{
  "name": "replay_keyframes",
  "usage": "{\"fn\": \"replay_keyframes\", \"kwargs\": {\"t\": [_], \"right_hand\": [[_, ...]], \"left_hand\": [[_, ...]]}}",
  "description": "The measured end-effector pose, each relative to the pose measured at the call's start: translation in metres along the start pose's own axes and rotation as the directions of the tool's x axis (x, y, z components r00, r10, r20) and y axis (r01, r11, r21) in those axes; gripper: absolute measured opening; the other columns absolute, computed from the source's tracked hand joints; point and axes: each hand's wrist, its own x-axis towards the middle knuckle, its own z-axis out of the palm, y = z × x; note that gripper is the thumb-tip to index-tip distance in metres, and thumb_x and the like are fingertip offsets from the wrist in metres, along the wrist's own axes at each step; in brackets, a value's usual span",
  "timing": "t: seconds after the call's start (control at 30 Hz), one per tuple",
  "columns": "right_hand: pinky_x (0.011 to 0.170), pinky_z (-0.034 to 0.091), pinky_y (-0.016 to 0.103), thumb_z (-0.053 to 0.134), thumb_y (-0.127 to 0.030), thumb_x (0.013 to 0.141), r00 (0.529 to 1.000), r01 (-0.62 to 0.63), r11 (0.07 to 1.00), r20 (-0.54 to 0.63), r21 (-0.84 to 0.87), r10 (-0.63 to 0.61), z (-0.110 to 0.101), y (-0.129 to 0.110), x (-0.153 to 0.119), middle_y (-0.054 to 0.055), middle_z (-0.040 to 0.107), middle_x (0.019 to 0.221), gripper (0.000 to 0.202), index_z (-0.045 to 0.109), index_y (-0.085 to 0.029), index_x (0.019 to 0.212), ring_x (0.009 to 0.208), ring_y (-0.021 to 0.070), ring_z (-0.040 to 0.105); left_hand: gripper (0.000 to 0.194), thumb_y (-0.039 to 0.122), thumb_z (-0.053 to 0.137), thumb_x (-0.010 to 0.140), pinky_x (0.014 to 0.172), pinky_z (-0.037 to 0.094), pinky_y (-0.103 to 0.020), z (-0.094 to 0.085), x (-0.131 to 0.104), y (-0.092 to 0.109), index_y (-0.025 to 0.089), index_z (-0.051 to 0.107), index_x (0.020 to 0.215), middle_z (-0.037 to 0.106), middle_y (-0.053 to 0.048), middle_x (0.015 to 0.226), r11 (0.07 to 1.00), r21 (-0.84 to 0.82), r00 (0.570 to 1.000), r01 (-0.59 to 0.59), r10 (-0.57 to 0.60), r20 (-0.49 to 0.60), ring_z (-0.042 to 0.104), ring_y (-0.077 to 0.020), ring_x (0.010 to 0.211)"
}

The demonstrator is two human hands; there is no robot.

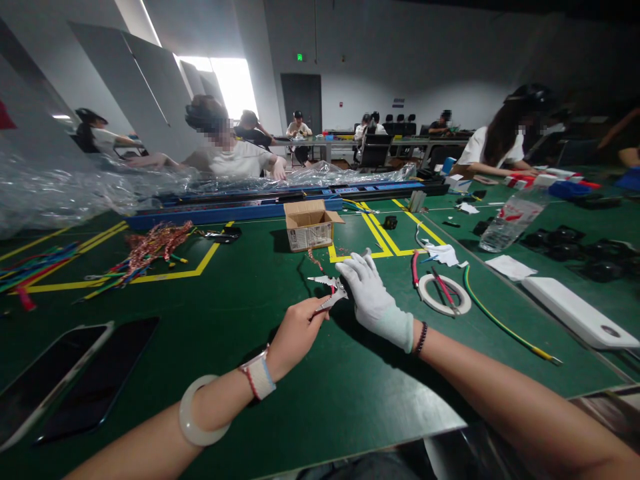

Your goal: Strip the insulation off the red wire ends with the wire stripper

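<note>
My left hand (296, 335), bare, is closed around the handles of metal wire strippers (327, 283), whose toothed jaws point left above the green table. A small bit of red shows at the jaws; I cannot make out whether it is wire. Just to the right, my right hand (369, 290) wears a white glove, its fingers stretched out beside the strippers' pivot. Nothing shows in that hand, though its palm is hidden. Copper strands (311, 255) lie on the table beyond the strippers, before an open cardboard box (309, 227).
A heap of stripped copper wires (160, 247) lies left, with two phones (97, 380) nearer me. To the right are a tape roll (425, 293), a green-yellow wire (493, 320), a white power bank (575, 310) and a plastic bottle (513, 220). Co-workers sit across the table.
</note>
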Motion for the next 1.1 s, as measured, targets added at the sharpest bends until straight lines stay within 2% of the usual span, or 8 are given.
{"fn": "replay_keyframes", "kwargs": {"t": [0.13,0.3,0.63,0.8,1.1], "right_hand": [[0.112,0.017,0.059,0.046,-0.007,0.073,1.0,-0.012,1.0,-0.005,-0.009,0.012,0.0007,-0.0005,-0.0003,0.017,0.048,0.129,0.059,0.045,-0.012,0.132,0.133,0.0311,0.03],[0.111,0.018,0.058,0.044,-0.007,0.075,0.999,-0.026,1.0,-0.021,-0.017,0.026,0.0,-0.0016,-0.0001,0.019,0.049,0.123,0.05,0.051,-0.009,0.125,0.125,0.0308,0.035],[0.105,0.029,0.056,0.045,-0.009,0.076,0.999,-0.02,0.995,-0.03,-0.1,0.017,0.0028,-0.0012,-0.0002,0.017,0.052,0.111,0.044,0.053,-0.011,0.119,0.111,0.0292,0.041],[0.104,0.03,0.053,0.044,-0.009,0.08,0.999,-0.024,0.984,-0.038,-0.178,0.018,0.0027,-0.0029,-0.0014,0.015,0.053,0.105,0.038,0.055,-0.011,0.117,0.105,0.0279,0.043],[0.085,0.039,0.042,0.046,-0.014,0.084,0.998,-0.041,0.967,0.027,-0.253,0.049,0.0038,-0.0038,-0.0043,0.015,0.053,0.103,0.032,0.057,-0.012,0.114,0.093,0.0276,0.044]], "left_hand": [[0.023,0.01,0.048,0.084,0.07,0.046,-0.024,0.0003,0.0004,0.0003,0.018,0.067,0.073,0.068,-0.002,0.077,1.0,-0.006,1.0,0.008,-0.008,-0.004,0.061,-0.0161,0.071],[0.026,0.016,0.048,0.087,0.07,0.044,-0.025,0.001,-0.0004,0.0,0.018,0.06,0.064,0.067,-0.002,0.073,1.0,0.007,1.0,0.019,-0.018,-0.023,0.06,-0.0163,0.068],[0.032,0.024,0.047,0.091,0.066,0.042,-0.026,0.0042,0.0002,-0.0038,0.017,0.061,0.063,0.064,-0.002,0.067,0.999,0.033,0.998,-0.01,0.012,-0.054,0.061,-0.0165,0.066],[0.032,0.024,0.047,0.091,0.064,0.042,-0.025,0.0043,-0.0013,-0.0023,0.016,0.065,0.066,0.064,-0.002,0.066,1.0,0.024,0.999,-0.006,0.008,-0.053,0.06,-0.0164,0.064],[0.033,0.026,0.047,0.092,0.065,0.042,-0.024,0.0057,-0.0018,0.0004,0.016,0.063,0.066,0.062,-0.001,0.066,1.0,-0.026,1.0,0.01,-0.01,-0.025,0.059,-0.0154,0.064]]}}
